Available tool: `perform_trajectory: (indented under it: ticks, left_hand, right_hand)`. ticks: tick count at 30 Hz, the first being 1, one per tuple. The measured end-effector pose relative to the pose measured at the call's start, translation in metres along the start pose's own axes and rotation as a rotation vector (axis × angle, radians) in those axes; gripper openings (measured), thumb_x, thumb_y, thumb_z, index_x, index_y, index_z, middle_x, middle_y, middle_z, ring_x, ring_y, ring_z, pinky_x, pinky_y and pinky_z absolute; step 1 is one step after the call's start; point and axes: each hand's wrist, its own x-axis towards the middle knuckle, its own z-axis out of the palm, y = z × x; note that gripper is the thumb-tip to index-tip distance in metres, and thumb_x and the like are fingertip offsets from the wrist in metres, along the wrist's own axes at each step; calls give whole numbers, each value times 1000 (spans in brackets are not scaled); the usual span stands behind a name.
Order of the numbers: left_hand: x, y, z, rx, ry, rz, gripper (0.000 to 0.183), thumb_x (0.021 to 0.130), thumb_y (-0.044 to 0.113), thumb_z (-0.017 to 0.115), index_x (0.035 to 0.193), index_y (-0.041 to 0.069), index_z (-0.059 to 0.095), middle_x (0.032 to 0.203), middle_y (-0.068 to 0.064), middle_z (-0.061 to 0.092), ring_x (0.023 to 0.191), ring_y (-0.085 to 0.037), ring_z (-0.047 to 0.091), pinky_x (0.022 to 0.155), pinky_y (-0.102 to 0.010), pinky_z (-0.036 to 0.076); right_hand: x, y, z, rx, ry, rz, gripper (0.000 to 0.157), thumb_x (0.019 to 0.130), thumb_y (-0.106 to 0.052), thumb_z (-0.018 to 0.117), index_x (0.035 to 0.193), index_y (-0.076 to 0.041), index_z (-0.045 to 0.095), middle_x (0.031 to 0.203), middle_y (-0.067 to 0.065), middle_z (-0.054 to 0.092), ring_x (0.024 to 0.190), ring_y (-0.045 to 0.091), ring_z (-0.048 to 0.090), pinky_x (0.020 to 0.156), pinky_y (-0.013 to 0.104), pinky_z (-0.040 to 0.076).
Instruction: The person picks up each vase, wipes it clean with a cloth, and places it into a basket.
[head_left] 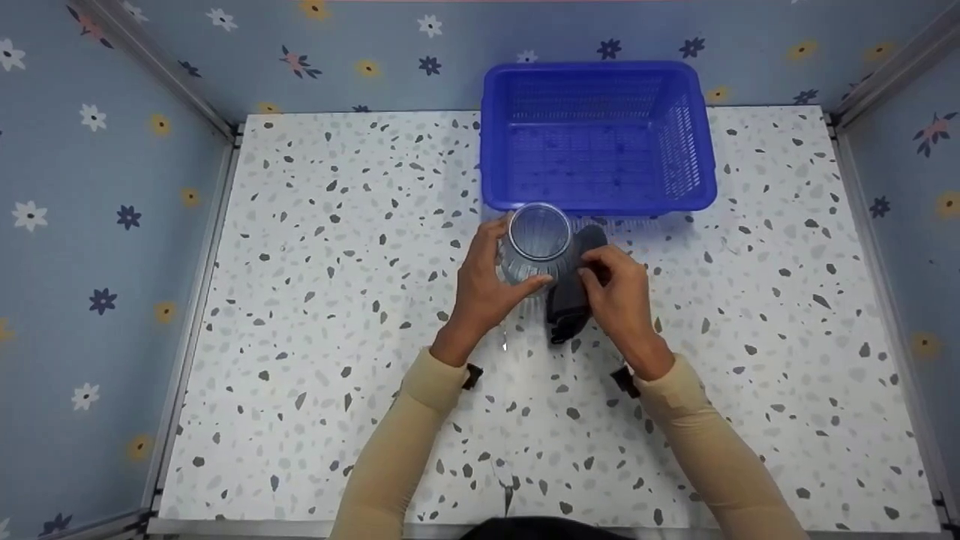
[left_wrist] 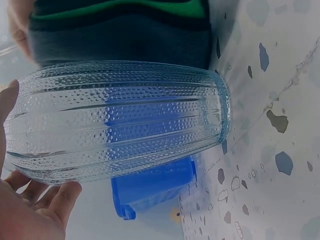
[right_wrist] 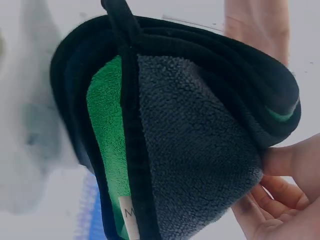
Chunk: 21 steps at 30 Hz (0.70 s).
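Flowered panels (head_left: pixel 67 247) and metal rails (head_left: pixel 166 71) are walling in the worktop's (head_left: pixel 300 375) back and sides, forming a booth.

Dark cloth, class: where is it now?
In the head view, the dark cloth is right of the glass jar, pinched by the right hand, below the blue basket.

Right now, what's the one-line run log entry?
left hand: holds glass vase | right hand: pinches folded dark cloth | blue basket: beyond both hands
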Motion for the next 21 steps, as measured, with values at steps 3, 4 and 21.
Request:
perform_trajectory:
  ticks: [3, 4, 21]
  left_hand:
    - [0, 1, -1, 3, -2, -4, 88, 80, 38, 95, 147, 5, 50, 155, -12, 50, 139, -24, 52, 99, -39, 53]
    - [0, 1, -1, 3, -3, -5, 87, 80, 39, 95, 147, 5, 50, 156, -12, 50, 140, -24, 52, 98, -39, 54]
    - [0, 0, 0, -2, -4, 0, 86, 79, 38, 96, 144, 5, 51, 155, -13, 50, 134, -24, 55, 93, -38, 55]
  right_hand:
    - [-4, 13, 10, -17, -29, 40, 12, 89, 15, 72, 99, 9, 73, 98, 24, 73, 93, 40, 72, 85, 52, 57]
    - [-5, 17, 13, -28, -40, 50, 12, 89, 15, 72, 99, 9, 73, 98, 24, 73, 94, 40, 71, 86, 52, 57]
    - [-3, 39, 30, -156, -179, 155, 7, 90, 7, 75, 97, 6, 75, 101, 24, 76, 101, 43, 71, 92, 55, 55]
